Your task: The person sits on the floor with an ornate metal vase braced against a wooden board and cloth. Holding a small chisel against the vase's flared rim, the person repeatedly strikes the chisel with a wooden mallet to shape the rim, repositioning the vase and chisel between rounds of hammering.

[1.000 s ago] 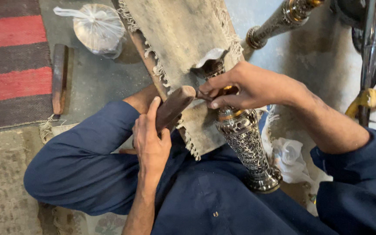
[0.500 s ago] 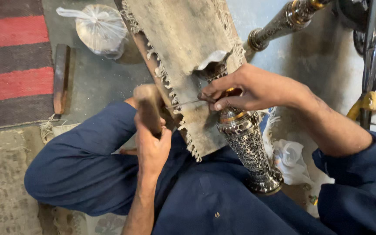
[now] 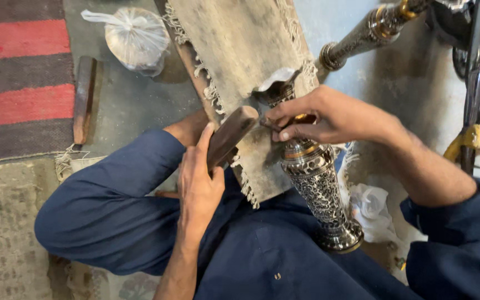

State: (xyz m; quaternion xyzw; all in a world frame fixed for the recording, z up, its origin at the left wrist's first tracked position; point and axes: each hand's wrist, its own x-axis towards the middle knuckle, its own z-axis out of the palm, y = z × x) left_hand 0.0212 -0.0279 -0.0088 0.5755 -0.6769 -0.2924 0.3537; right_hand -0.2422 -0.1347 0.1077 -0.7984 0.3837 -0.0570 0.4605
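Your left hand is wrapped around a wooden mallet, whose head points up and right toward your other hand. Your right hand pinches a thin tool against the neck of an engraved metal vase; the fingers are narrow and closed on it, and the tool is too small to make out clearly. The vase lies tilted across your lap, its base toward you and its flared mouth resting on a fringed mat, which is draped over a sloping board. You cannot see inside the vase from here.

A knotted clear plastic bag sits on the floor beyond your left knee; its contents are pale and hard to tell. A wooden block lies near it, beside a red and dark striped rug. A second ornate metal piece reaches in from the upper right and is cut off by the edge. Crumpled white plastic lies just right of the vase. A dark metal pole with yellow binding stands at the far right, partly out of view. Your fingers hide much of the vase neck.
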